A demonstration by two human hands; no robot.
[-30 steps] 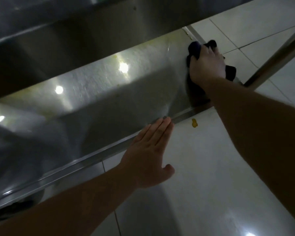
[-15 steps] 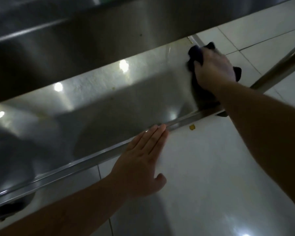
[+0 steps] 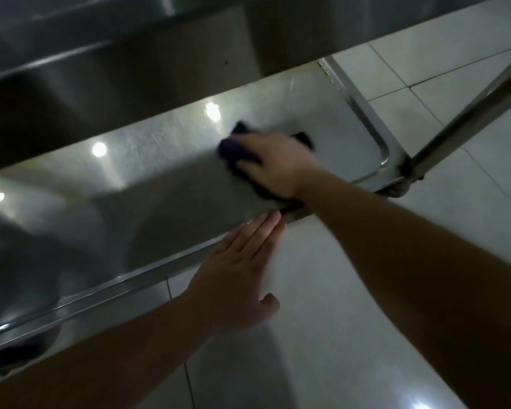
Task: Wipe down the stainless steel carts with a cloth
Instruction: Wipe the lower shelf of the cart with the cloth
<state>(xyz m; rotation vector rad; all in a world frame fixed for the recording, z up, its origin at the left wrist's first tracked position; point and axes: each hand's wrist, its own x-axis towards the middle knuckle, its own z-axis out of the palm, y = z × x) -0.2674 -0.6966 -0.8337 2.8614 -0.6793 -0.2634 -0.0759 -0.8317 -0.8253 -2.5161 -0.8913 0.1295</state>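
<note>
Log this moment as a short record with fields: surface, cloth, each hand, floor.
surface: lower steel shelf of a cart, under an upper shelf; ceiling lights reflect in it
cloth: dark cloth, flat on the lower shelf near its right end
right hand: right hand presses on the cloth, palm down
left hand: left hand flat, fingers straight, fingertips at the shelf's front rim
floor: pale tiles below
post: cart leg at the right corner
</note>
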